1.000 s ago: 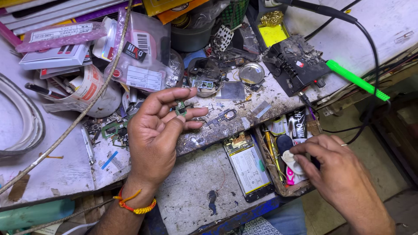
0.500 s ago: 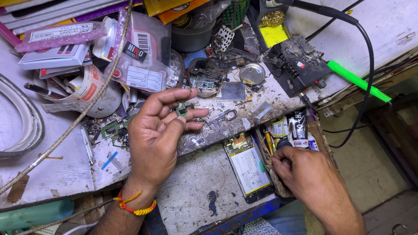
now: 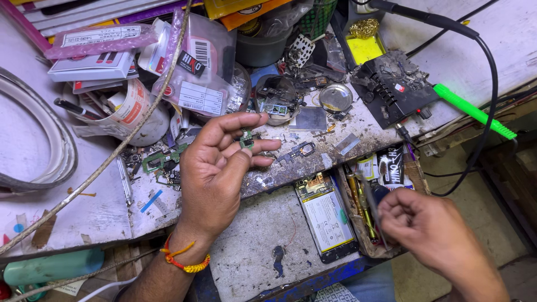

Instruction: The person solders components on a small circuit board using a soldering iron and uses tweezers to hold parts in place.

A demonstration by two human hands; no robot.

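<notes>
Pinched between the thumb and fingertips of my left hand is a small green circuit board, held up just above the cluttered bench, with my palm turned toward me and the other fingers spread loosely. An orange and yellow thread band circles that wrist. My right hand is low at the right, well apart from the left, its fingers closed around a thin grey tool that looks like tweezers, the tip pointing up and away from me. That hand sits over an open wooden tray holding yellow-handled tools and small dark packets. Just left of the tray, an opened phone lies flat on a grey slab, showing its pale battery. Beyond the board in my left hand, on the bench, lie a loose flex part, a square metal plate, a round metal lid and a stripped phone frame. To the right of those sits a black holder crowded with small parts, with a green-handled tool jutting out beside it and a black cable looping past. To the left of my hand are bits of green board, a roll of tape, clear bags with labels, and a pale coiled cable. A frayed cord runs diagonally across the bench.
</notes>
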